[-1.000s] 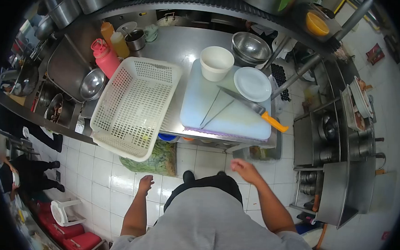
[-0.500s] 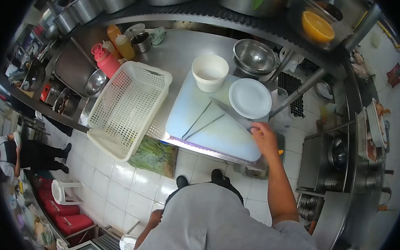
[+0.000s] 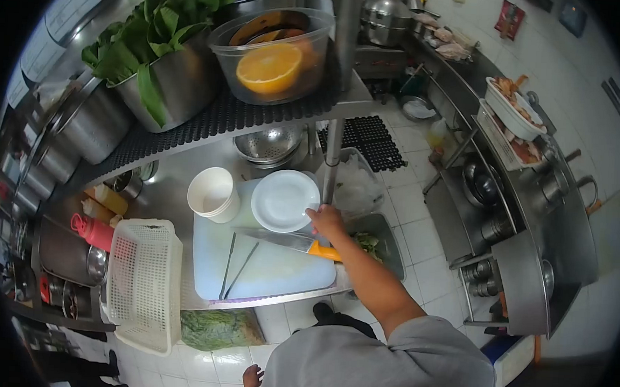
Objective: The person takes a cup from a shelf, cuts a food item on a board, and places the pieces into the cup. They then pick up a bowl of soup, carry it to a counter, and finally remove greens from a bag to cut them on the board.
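My right hand [image 3: 327,221] pinches the right rim of a white plate [image 3: 286,201] at the back right of the cutting board [image 3: 285,273]. Just below the plate lies a large knife [image 3: 279,240], blade to the left, its yellow handle partly under my forearm. Metal tongs [image 3: 238,267] rest on the board with their arms spread. A stack of white bowls [image 3: 214,194] stands left of the plate. My left hand [image 3: 252,382] hangs low beside my body, fingers apart, holding nothing.
A white perforated basket [image 3: 144,283] sits left of the board, near a red bottle [image 3: 92,232]. Overhead, a shelf [image 3: 208,132] carries leafy greens [image 3: 157,28] and a tub with a cut orange [image 3: 269,68]. A post [image 3: 334,149] rises beside my right hand. Bagged greens [image 3: 219,328] lie below.
The view has swung to the right. My right hand has let go of the knife and moved up to the plate's rim. The knife now lies free on the board.
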Tool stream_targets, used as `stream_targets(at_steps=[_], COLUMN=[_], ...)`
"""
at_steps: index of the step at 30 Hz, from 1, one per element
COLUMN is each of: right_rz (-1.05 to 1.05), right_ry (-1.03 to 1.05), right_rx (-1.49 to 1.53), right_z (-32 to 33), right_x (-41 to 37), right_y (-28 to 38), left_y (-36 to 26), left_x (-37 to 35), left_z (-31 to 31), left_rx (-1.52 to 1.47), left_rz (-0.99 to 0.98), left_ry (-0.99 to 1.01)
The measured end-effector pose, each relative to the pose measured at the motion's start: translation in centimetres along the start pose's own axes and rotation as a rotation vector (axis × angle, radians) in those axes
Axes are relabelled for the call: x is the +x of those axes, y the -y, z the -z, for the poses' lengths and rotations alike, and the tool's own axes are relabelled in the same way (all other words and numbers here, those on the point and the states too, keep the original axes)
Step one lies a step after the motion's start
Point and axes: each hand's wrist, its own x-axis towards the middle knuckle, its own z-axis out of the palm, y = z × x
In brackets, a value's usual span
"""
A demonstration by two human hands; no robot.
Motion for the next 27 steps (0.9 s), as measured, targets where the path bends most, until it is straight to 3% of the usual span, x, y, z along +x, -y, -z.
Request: stream_targets(at_steps=[1, 2, 3, 5, 7, 10, 12, 15, 17, 20, 27], right_rz=[-0.004, -0.013, -0.015, -0.034, -0.059, 0.022, -0.051, -0.006, -0.038, -0.098, -0.03], right_ry=[-0.012, -0.021, -0.031, -0.052, -0.049, -0.225, -0.144, -0.062, -0.092, -0.103, -0.133], right_rx=[0.01, 0.051, 0.088, 0.055, 0.019, 0.065, 0.274, 0.741, 0.824, 0.884, 0.91], right_z=[-0.4, -0.7, -0.6, -0.4, -1.1, -2.9, -1.6, -2.9, -2.9, -2.7, -3.3], right_x=[-0.3, -0.5, -0.6, -0.7, -0.5, 2.1, -2.0, -1.3, -2.0, -2.4, 1.1], right_y=[-0.2, -0.2, 0.1, 0.6, 0.5, -0.9, 2.6, 1.8, 2.3, 2.6, -0.3], left_y=[1.2, 0.8, 0.1, -2.7, -2.1, -0.5, 1.0, 2.8, 4.2, 6.0, 5.1], left_x=[0.6, 0.7, 0.8, 0.1, 0.2, 0.0, -1.4, -2.9, -3.5, -4.0, -3.2], left_z=[0.6, 0.5, 0.6, 1.2, 1.6, 1.9, 1.9, 1.5, 1.2, 0.9, 1.6], left_rx=[0.154, -0.123, -0.12, -0.265, -0.237, -0.197, -0.133, -0.111, -0.145, -0.159, -0.089], left_rz=[-0.237, -0.092, -0.107, 0.259, 0.268, 0.253, 0.158, 0.179, 0.187, 0.165, 0.224], left_ry=[0.073, 0.047, 0.053, 0.038, 0.017, -0.027, -0.025, -0.029, -0.011, 0.063, -0.008])
